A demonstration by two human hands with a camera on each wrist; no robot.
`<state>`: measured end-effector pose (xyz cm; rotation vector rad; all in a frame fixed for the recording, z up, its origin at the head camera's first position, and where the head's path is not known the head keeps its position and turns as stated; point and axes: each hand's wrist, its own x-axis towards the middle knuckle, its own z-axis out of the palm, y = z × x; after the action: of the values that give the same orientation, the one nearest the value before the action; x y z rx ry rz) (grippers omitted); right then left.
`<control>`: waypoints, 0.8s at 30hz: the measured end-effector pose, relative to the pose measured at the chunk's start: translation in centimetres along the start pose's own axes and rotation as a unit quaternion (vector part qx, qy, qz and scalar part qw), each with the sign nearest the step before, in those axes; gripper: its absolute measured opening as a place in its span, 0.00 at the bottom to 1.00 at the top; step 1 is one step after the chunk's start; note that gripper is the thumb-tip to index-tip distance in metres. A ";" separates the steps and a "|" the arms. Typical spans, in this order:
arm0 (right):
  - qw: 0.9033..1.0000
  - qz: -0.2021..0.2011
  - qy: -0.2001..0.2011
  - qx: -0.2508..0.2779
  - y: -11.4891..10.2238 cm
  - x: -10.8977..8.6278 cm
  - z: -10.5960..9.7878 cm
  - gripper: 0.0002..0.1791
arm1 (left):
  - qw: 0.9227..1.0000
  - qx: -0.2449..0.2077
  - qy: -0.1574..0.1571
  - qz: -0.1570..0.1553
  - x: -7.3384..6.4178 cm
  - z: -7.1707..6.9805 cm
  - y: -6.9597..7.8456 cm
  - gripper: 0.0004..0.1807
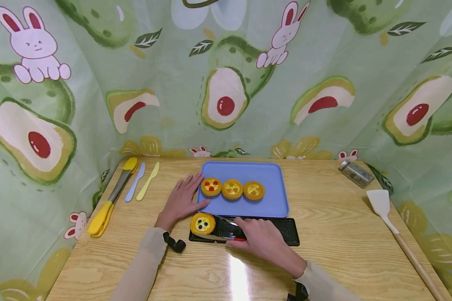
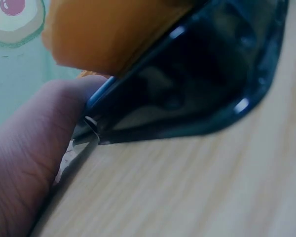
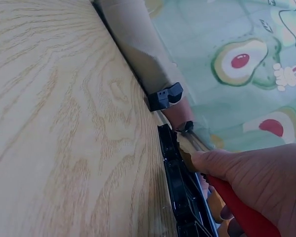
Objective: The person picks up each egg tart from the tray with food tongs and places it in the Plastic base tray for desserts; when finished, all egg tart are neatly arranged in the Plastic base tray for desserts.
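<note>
My right hand (image 1: 265,239) grips red-handled metal tongs (image 3: 244,215). The tongs' two arms reach left, one on each side of an egg tart with dark blue berries (image 1: 202,224). That tart is at the left end of a long black compartment tray (image 1: 288,230). With fingers extended, my left hand (image 1: 181,200) lies at the left edge of a blue tray (image 1: 245,210), its thumb along the near left corner. In a row on the blue tray are a tart with red pieces (image 1: 211,187) and two plain yellow tarts (image 1: 232,190).
At the left lie yellow-tipped tongs (image 1: 113,200), a blue knife (image 1: 135,182) and a pale yellow knife (image 1: 148,181). A seasoning jar (image 1: 357,173) lies back right, near a white spatula with a wooden handle (image 1: 401,236). A patterned curtain (image 1: 181,113) borders the table.
</note>
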<state>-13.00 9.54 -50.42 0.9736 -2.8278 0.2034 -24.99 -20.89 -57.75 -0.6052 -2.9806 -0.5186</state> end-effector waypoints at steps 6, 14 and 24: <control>1.000 -0.002 0.000 -0.001 -0.1 0.0 0.0 0.30 | 1.000 -0.001 -0.004 -0.001 0.0 -0.1 0.1 0.57; 1.000 0.010 -0.015 0.005 -0.1 0.0 0.0 0.31 | 1.000 -0.001 -0.008 -0.005 0.0 -0.2 0.1 0.57; 0.999 0.028 -0.032 0.025 -0.2 0.0 -0.1 0.36 | 1.000 -0.003 0.004 0.002 0.0 0.0 0.1 0.57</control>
<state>-12.92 9.39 -50.30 0.9280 -2.9236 0.2550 -25.01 -20.83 -57.71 -0.6088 -2.9696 -0.5294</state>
